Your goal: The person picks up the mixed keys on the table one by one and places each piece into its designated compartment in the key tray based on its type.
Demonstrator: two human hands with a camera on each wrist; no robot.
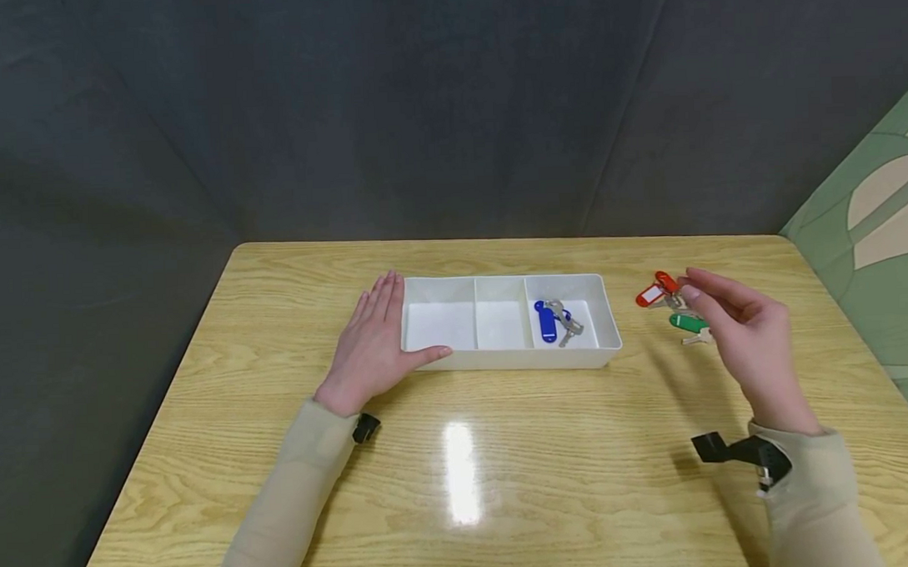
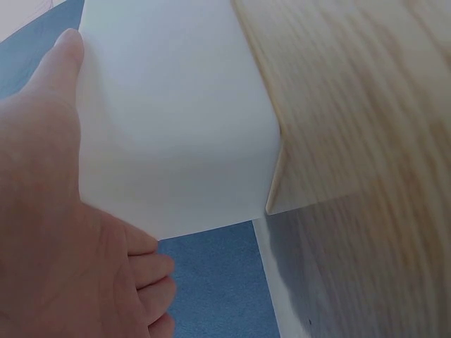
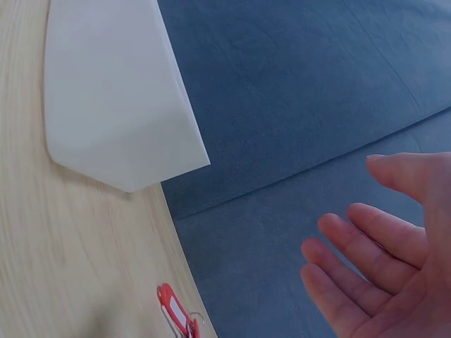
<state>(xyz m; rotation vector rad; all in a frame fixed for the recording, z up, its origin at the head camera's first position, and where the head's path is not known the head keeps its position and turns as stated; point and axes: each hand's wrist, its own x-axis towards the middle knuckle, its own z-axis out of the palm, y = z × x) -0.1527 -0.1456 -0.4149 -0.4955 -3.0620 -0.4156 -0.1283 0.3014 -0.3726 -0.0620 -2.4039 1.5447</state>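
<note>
A long white tray (image 1: 502,359) with three compartments stands on the table. My left hand (image 1: 373,345) rests against its left end, fingers straight and thumb along the front wall; the left wrist view shows the palm (image 2: 42,211) beside the tray's wall (image 2: 176,127). In the right compartment lies a blue key tag (image 1: 547,322) with metal keys (image 1: 571,324). My right hand (image 1: 748,332) hovers by red key tags (image 1: 651,294) and a green key tag (image 1: 686,323) with keys. In the right wrist view, its thumb and fingers (image 3: 352,260) are apart with nothing between them.
The wooden table (image 1: 342,504) extends around the tray. A dark cloth partition (image 1: 418,109) rises behind its far edge, and a green patterned panel (image 1: 895,218) stands at the right. Light reflects off the table in front of the tray.
</note>
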